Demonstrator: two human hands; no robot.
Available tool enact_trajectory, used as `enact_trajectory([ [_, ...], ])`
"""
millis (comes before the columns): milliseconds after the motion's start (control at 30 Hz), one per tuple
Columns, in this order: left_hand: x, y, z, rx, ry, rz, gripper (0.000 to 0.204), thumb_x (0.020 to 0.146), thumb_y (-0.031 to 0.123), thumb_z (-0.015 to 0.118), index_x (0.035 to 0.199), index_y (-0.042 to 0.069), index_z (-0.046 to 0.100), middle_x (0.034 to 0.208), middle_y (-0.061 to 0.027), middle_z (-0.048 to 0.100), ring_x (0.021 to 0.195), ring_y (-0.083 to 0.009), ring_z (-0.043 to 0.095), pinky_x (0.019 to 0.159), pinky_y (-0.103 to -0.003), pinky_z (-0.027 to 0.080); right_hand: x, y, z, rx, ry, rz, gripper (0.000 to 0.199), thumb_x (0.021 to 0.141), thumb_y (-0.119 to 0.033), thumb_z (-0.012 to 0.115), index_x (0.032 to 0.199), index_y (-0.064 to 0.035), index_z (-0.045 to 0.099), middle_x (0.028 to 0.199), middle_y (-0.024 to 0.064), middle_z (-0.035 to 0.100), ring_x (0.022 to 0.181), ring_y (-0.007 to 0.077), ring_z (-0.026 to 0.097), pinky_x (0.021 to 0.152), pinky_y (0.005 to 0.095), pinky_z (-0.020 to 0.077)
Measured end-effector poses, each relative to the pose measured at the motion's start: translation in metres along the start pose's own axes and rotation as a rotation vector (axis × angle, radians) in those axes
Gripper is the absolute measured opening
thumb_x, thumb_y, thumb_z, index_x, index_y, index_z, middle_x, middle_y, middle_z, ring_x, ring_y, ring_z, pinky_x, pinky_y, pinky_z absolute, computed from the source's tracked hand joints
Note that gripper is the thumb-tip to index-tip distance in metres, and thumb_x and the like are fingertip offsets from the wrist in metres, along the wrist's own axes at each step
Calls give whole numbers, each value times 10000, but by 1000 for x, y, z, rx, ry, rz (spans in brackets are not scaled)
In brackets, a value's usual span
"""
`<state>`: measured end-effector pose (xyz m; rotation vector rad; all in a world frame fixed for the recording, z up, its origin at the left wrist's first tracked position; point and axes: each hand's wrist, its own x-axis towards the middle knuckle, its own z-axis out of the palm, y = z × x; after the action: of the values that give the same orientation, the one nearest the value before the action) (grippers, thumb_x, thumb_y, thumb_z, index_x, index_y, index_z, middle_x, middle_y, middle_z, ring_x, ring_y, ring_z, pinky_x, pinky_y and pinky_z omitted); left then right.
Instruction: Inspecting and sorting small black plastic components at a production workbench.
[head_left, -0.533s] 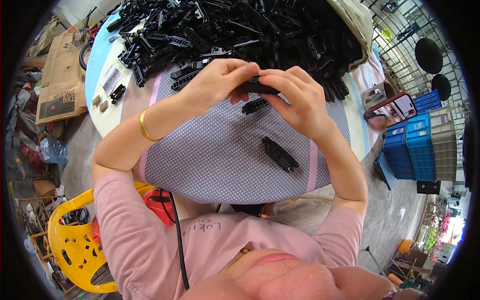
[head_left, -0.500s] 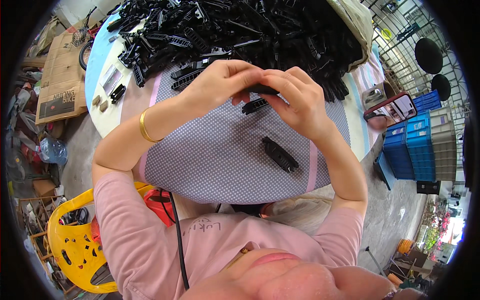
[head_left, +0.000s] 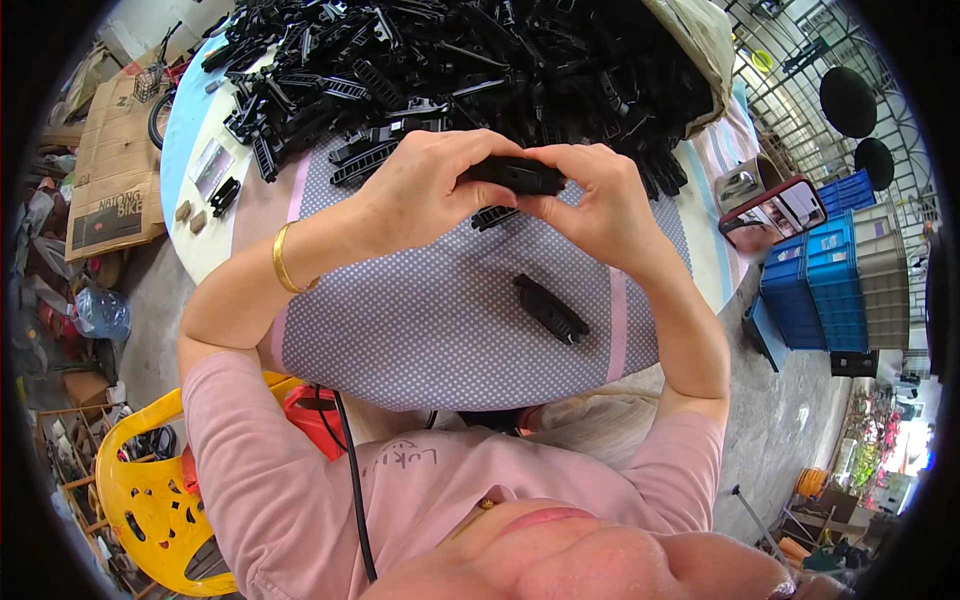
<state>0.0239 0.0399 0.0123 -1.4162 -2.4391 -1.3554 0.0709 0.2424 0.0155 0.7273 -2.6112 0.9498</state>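
Observation:
Between my two hands is a black elongated plastic part (head_left: 520, 175), held up over the table. My left hand (head_left: 440, 185) is closed on its left end, thumb below and fingers above. At the right end, my right hand (head_left: 595, 195) pinches it the same way. Just beneath, partly hidden by the hands, lies another black slatted part (head_left: 492, 217). Nearer to me a single black plastic part (head_left: 550, 308) rests slantwise on the dotted cloth. Beyond my hands spreads a large heap of black plastic parts (head_left: 400, 70).
The round table wears a grey dotted cloth (head_left: 400, 320). At its right edge stands a phone (head_left: 775, 213); a small black piece (head_left: 226, 195) lies at the left. A yellow chair (head_left: 140, 480) is on my left, blue crates (head_left: 835, 265) on the right, and a cardboard box (head_left: 115, 170) far left.
The held black part has turned so more of its face shows. My fingers have shifted from being bunched together to gripping its two ends. The view has moved slightly.

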Motion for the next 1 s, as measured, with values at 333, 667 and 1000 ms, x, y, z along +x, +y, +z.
enact_trajectory([
  [333,-18,21,25,-9,-253,167,419,739,180,722,1108,34,589,955,-104,628,801,-233,550,713,-300,470,12,68,-24,92,252,112,377,805,-225,668,1126,-37,609,1004,67,644,844,135,602,755,265,489],
  [667,-12,-14,34,319,-32,129,385,735,191,705,1058,16,591,963,-115,566,932,-302,515,830,-358,444,15,77,-7,-447,405,89,479,717,-90,669,1183,-106,560,916,66,612,751,183,586,689,296,487],
  [1000,1,-26,9,-906,-19,-668,311,938,106,444,1199,-43,522,1007,-131,631,748,-136,592,668,-236,514,4,21,1,736,195,66,332,784,52,643,1105,42,562,1068,112,617,955,165,597,840,268,488],
])
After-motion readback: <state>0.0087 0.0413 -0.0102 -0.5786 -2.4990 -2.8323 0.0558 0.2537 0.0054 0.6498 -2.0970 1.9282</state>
